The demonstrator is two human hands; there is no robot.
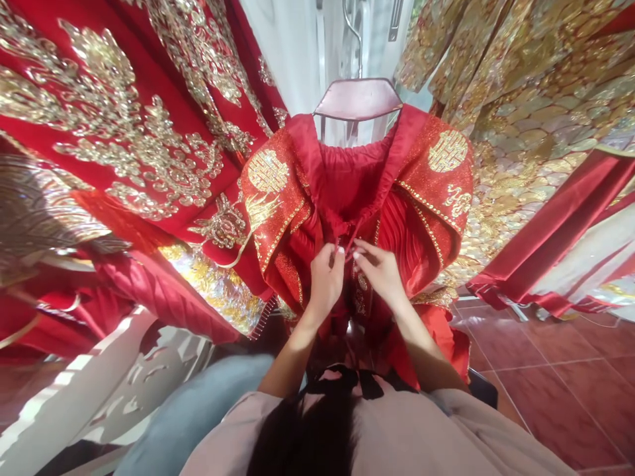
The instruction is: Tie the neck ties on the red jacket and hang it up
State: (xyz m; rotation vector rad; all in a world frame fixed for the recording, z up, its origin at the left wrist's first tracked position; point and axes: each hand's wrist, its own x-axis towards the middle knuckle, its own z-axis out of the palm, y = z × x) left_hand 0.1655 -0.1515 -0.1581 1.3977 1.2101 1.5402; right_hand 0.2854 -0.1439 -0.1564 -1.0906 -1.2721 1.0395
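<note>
In front of me a red pleated garment [407,231] with gold embroidery and gold beaded edging hangs from a pale hanger [358,99]. Its gathered neckline ends in thin red drawstrings [353,237] at the centre front. My left hand [327,274] is closed, thumb and finger pinched on a drawstring end just below the neckline. Close beside it, my right hand [378,270] pinches at the same red string with thumb and forefinger, the other fingers curled. The exact crossing of the strings between my fingertips is too small to make out.
A red cloth with gold sequin work [143,125] hangs at the left, and gold patterned fabric [536,132] at the right. Lower left stands a white carved panel [114,377]. Red floor tiles [560,377] show at the lower right.
</note>
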